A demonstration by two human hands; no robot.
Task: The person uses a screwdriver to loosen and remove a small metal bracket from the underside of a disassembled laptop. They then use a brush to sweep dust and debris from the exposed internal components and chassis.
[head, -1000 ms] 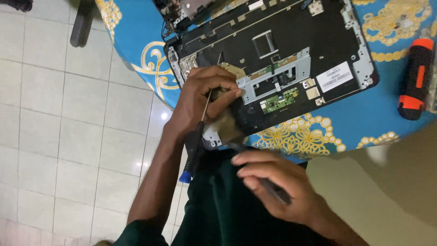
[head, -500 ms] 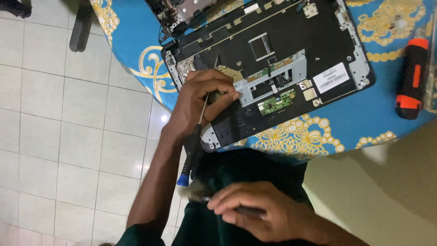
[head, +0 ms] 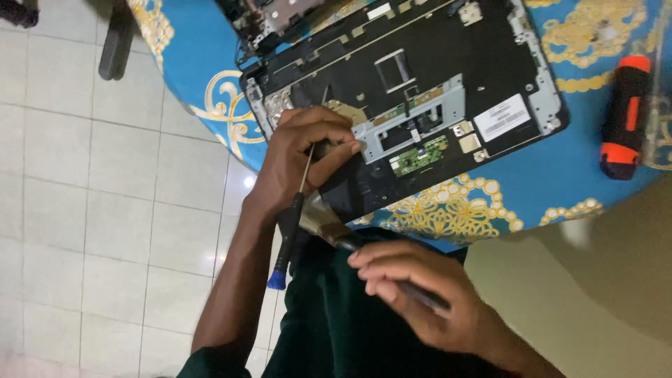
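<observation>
Black laptop chassis point(head: 420, 91): left hand point(head: 308, 157), fingers closed on screwdriver point(head: 290, 224), should steady it; right hand point(head: 420, 297) grips brush point(head: 332, 227), sweep lightly.

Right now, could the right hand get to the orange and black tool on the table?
Probably not at once: the right hand grips a brush below the table edge, and the orange and black tool lies far right on the blue tablecloth, unobstructed.

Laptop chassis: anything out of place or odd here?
Yes. The opened laptop chassis sits askew, its near corner overhanging the table edge. The left hand rests on it, holding a screwdriver; the right hand holds a brush.
</observation>
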